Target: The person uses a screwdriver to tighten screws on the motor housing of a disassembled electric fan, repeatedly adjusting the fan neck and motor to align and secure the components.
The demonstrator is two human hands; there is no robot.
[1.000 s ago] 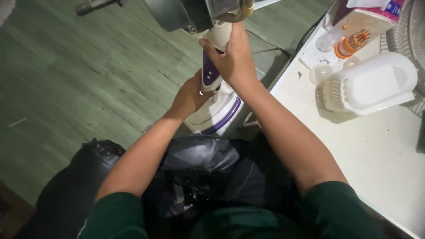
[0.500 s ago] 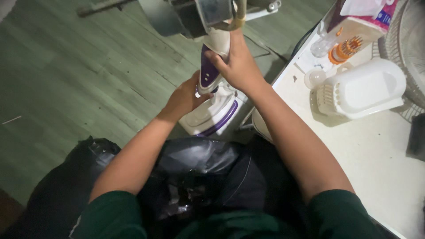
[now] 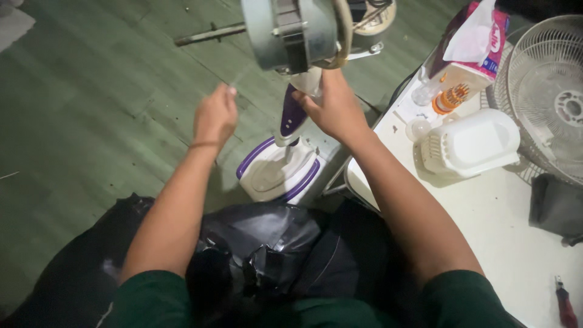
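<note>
A white and purple clothes iron (image 3: 276, 173) stands on its heel in front of my lap, soleplate side turned towards me. My right hand (image 3: 333, 110) is shut around the upper end of its purple handle (image 3: 293, 115). My left hand (image 3: 215, 116) hovers to the left of the iron, clear of it, with fingertips pinched together; I make out nothing between them. A grey metal motor housing (image 3: 294, 33) hangs close to the camera just above the iron's top and hides it.
A white table (image 3: 516, 243) on my right carries a white plastic container (image 3: 470, 146), a tissue box (image 3: 480, 48), a white fan (image 3: 555, 103), a dark pouch (image 3: 555, 209) and a red-handled screwdriver (image 3: 565, 304). Black bag (image 3: 261, 243) on my lap. Metal rod (image 3: 209, 33) on the green floor.
My left hand has let go of the iron's body and moved up and to the left. My right hand keeps its grip on the handle.
</note>
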